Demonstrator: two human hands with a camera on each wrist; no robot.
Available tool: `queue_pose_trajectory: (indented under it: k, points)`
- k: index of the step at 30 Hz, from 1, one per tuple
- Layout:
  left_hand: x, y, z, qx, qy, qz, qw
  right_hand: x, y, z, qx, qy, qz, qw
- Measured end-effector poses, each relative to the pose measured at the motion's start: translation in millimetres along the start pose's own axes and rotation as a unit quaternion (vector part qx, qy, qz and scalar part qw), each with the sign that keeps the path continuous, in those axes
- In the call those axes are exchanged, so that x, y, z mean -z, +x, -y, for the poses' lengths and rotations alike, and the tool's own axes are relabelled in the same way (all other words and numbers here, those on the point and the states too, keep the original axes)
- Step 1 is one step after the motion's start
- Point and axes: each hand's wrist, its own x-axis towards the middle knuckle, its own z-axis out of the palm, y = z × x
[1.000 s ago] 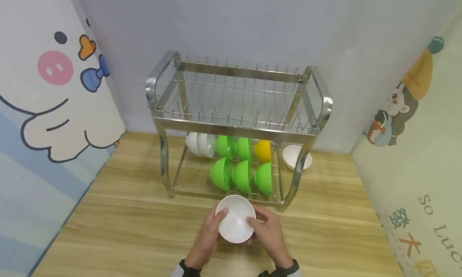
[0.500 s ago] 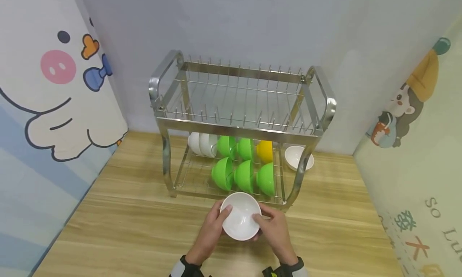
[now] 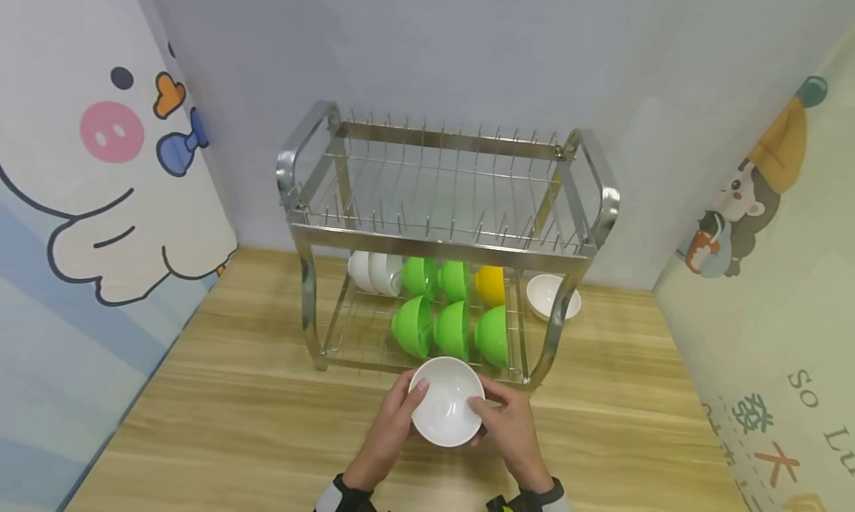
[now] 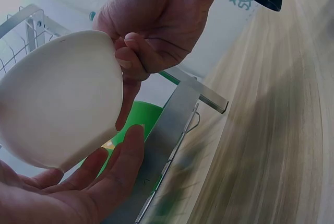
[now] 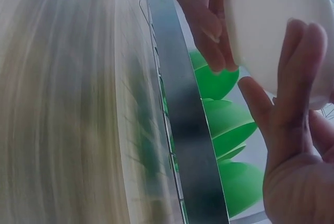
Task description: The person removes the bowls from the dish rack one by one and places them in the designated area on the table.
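Note:
Both hands hold a white bowl (image 3: 446, 412) in front of the rack, its inside turned up toward the head camera. The left hand (image 3: 392, 421) grips its left side with the thumb over the rim. On the opposite side the right hand (image 3: 509, 427) grips it, thumb on the inner wall and fingers behind. From the left wrist view, the outside of the bowl (image 4: 62, 96) shows between the two hands, with fingertips along its base. The right wrist view shows fingers (image 5: 300, 72) spread against the bowl's outer wall.
A two-tier metal dish rack (image 3: 441, 241) stands behind the hands. On its lower tier sit several green bowls (image 3: 412, 326), a yellow bowl (image 3: 490, 284) and two white bowls (image 3: 384, 274), all on their sides. Another white bowl (image 3: 544, 293) rests on the wooden table (image 3: 220, 423) right of the rack.
The hands and the bowl have shifted slightly right in the head view, along with a small shift of the whole scene. Both hands keep their hold on the bowl.

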Motion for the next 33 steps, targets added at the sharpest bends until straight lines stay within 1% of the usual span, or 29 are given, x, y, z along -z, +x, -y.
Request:
queue_pose_trajectory:
  k: [3,7,15,19,22,26,29,33]
  points:
    - [-0.3,2.2,0.3,-0.002,-0.003,0.007,1.0000,1.5,1.1,0.5,0.000,0.004,-0.002,1.0000]
    - [0.7,1.8,0.7,0.000,0.000,0.010,0.9999,2.0,1.0,-0.3,-0.002,0.004,0.001,1.0000]
    - [2.4,2.7,1.2,-0.003,0.000,0.011,0.9999,2.7,2.1,-1.3,-0.003,0.007,0.001,1.0000]
    - [3.9,2.3,0.9,-0.009,0.002,0.008,0.9999,5.6,1.2,-1.8,-0.008,0.006,-0.006,0.9999]
    - [5.1,3.2,0.2,-0.016,0.006,0.000,0.9999,10.2,-0.2,-2.7,-0.009,-0.001,-0.016,0.9998]
    - [9.1,7.9,-3.0,-0.028,0.010,-0.011,0.9995,17.1,-0.2,-0.8,0.000,-0.001,-0.022,0.9998]
    - [14.0,13.1,-5.7,-0.045,0.014,-0.014,0.9988,23.3,0.6,2.1,0.002,0.002,-0.027,0.9996]
    - [20.2,17.0,-6.1,-0.069,0.018,-0.019,0.9973,32.6,-0.8,3.8,-0.009,-0.010,-0.039,0.9992]
